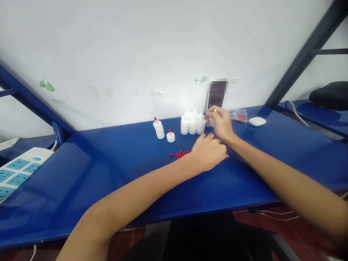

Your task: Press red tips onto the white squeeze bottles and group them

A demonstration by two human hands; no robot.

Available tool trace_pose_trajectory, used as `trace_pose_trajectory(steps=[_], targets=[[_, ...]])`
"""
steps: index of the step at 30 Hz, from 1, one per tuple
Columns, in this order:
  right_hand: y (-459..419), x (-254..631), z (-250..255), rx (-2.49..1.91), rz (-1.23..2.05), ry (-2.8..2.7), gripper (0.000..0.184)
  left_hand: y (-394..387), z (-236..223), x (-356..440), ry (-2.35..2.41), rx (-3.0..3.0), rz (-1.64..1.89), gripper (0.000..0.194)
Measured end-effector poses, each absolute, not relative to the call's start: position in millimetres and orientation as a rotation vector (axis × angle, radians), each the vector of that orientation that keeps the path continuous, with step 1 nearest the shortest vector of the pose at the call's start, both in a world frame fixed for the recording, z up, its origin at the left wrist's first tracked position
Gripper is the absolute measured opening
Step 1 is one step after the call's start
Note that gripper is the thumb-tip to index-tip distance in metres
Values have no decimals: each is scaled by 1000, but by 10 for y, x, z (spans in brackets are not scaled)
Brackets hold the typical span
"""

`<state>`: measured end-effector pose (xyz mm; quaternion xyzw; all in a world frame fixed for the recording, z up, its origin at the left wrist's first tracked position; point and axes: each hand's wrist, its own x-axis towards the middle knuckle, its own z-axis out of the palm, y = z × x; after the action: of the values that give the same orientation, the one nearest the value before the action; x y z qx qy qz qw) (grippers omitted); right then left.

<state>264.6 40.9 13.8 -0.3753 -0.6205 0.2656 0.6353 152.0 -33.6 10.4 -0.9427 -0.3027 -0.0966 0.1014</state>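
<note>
My right hand [223,125] is closed around a white squeeze bottle [212,122], which my fingers partly cover. Just in front of it, my left hand [208,152] is back up with its fingers curled under; whatever they hold is hidden. A tight group of white bottles with pointed nozzles [193,125] stands left of my right hand. Small red caps [179,155] lie scattered by my left wrist, which hides part of the pile. Farther left stand a tall ribbed white bottle [159,129] and a short white bottle [170,137], both with red tips.
Against the wall leans a dark box [216,95]. A clear plastic bag with red pieces [239,115] and a white rounded object [257,121] lie to the right. A white power strip [40,154] sits at the left edge of the blue table [114,156].
</note>
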Motion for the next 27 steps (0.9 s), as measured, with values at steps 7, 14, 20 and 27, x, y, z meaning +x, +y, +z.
trace_pose_trajectory(steps=[7, 14, 20, 27], targets=[[470, 2733, 167, -881, 641, -1235, 13, -380, -1, 1655, -762, -2847, -339, 26], [332, 2623, 188, -1065, 457, -1527, 24, -178, 118, 1187, -749, -2785, -867, 16], [160, 2497, 204, -1024, 476, -1798, 45, 6, 390, 479, -1052, -2830, -1334, 7], [63, 2461, 167, -791, 538, -2120, 60, -45, 495, 493, -1008, -2948, -1347, 11]])
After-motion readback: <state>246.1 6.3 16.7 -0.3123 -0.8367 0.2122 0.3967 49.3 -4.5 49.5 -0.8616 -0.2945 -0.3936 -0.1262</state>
